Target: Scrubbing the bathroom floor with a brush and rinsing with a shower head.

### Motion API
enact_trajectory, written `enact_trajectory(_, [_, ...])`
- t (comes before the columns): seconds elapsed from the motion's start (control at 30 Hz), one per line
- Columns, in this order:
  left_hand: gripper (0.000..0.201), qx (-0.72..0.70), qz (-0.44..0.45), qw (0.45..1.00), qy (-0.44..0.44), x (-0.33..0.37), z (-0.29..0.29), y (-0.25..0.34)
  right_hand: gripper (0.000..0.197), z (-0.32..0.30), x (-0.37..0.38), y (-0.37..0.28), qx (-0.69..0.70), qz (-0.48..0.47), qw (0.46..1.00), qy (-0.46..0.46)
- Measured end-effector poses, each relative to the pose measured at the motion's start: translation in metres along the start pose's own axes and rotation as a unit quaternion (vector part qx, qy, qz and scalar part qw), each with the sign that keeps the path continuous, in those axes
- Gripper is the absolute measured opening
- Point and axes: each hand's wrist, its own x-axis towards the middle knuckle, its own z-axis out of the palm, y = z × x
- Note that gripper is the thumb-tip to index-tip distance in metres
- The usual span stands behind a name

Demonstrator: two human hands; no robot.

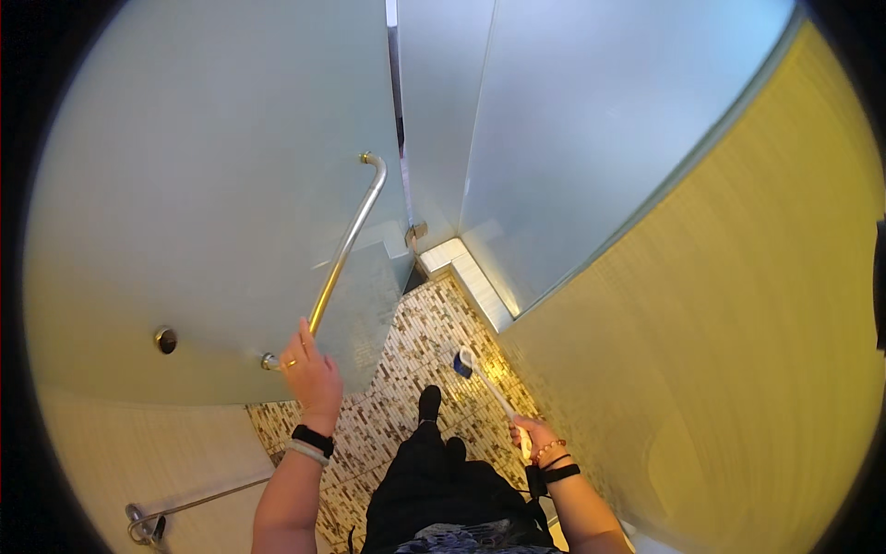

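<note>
Slanting forward-left: brush (498,397) (blue head (462,364) foremost); right grip (537,434) clasping it; left grip (315,377) round handle (346,243)

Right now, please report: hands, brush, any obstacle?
Left fingers on door handle. Right fingers around white brush. Blue head at floor, contact unclear. Pale curb ahead.

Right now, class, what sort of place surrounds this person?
Probably a bathroom, perhaps its shower: a frosted glass door, a long metal handle and a mosaic-patterned floor show it.

white brush (495,391), blue bristles (461,365), silver door bar (351,238), brown-and-white mosaic floor (425,323), black trousers (420,489)
</note>
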Motion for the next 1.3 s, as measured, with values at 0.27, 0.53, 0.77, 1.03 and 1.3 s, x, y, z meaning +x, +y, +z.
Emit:
enact_trajectory(0.27, [0.058, -0.092, 0.133, 0.987, 0.016, -0.022, -0.022, 0.017, 0.015, -0.056, -0.054, 0.022, 0.025, 0.012, 0.999, 0.033])
enact_trajectory(0.53, [0.042, -0.161, 0.161, 0.974, 0.015, -0.018, -0.02, 0.007, 0.015, -0.065, -0.083, 0.018, 0.071, 0.027, 0.992, 0.103])
enact_trajectory(0.77, [0.021, -0.145, 0.152, 0.977, 0.023, -0.023, -0.013, -0.004, 0.017, -0.058, -0.114, 0.013, 0.018, -0.053, 0.991, 0.118])
enact_trajectory(1.03, [0.016, -0.16, 0.125, 0.979, -0.007, -0.019, -0.02, 0.001, 0.015, -0.035, -0.115, 0.046, -0.036, -0.067, 0.987, 0.142])
enact_trajectory(1.3, [0.017, -0.168, 0.115, 0.979, -0.023, -0.024, -0.019, 0.01, 0.015, -0.016, -0.124, 0.072, -0.072, -0.077, 0.986, 0.127])
